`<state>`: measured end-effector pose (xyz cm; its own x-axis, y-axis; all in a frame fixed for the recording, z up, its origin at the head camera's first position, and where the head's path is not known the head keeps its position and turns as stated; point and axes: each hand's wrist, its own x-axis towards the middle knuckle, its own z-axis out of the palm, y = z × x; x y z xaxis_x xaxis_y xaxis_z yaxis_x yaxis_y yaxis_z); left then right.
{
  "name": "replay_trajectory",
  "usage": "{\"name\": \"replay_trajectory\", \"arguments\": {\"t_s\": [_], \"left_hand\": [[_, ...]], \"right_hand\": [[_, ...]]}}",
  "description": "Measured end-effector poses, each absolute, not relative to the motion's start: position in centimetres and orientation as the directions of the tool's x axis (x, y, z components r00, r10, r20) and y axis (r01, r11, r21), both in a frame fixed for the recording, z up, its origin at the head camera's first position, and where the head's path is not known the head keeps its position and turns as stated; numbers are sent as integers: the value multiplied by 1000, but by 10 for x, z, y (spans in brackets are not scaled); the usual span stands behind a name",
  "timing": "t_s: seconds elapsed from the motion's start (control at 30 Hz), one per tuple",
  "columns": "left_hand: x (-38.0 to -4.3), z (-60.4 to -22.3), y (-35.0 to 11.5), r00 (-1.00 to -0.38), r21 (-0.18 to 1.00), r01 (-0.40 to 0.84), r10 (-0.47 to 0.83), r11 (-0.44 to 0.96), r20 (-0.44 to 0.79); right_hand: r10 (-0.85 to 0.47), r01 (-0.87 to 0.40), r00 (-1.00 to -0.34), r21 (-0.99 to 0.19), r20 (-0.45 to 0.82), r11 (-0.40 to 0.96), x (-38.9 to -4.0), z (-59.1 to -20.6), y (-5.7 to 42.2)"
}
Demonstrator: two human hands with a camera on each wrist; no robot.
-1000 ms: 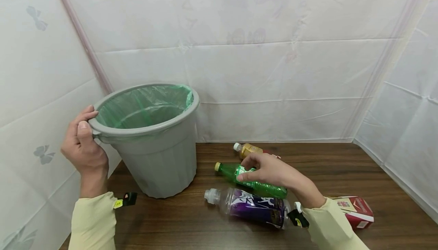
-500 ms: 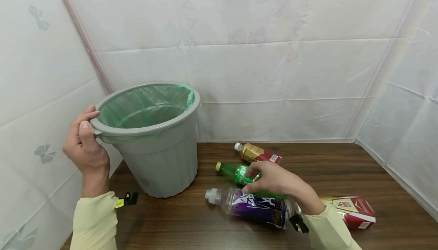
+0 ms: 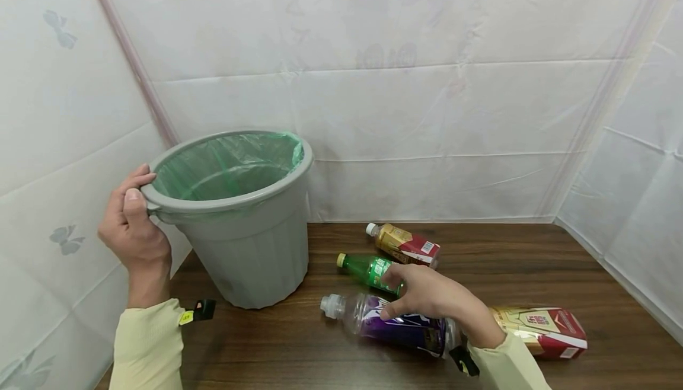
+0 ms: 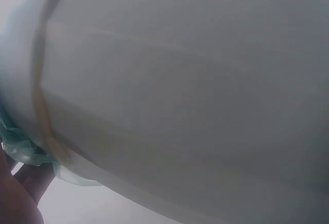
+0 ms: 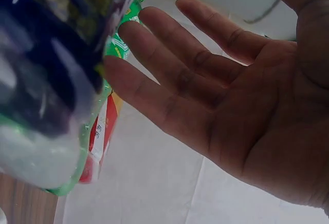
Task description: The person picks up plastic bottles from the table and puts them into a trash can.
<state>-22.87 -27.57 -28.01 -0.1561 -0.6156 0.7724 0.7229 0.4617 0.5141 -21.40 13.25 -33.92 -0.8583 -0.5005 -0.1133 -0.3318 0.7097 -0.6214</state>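
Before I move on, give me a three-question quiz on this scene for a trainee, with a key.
1. True or false: the left hand holds the grey bin at its rim.
2. What colour is the cap of the green bottle? A: white. B: yellow. C: red.
3. In the head view, which bottle's label does the thumb of the right hand overlap?

Key: 1. True. 2. B. 3. The purple-labelled bottle.

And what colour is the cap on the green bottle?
The cap is yellow, clearest in the head view.
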Motion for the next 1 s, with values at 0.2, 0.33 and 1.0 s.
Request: {"name": "replay_trajectory", "arguments": {"t_s": [0.2,0.33,1.0], "left_hand": [[-229,-280,-275,-159,517,724,-619,456,769],[-229,-280,-275,-161,519,725,-621,453,767],[-229,-280,-276,-160,521,716,-617,464,770]], "right_hand": [[-502,-324,-856,-627,-126,709,-212,-342,132],[-480,-299,-864,-611,-153,733,-211,-343,132],[-439,-292,-871,-490,-218,822,-211,-355,128]]}}
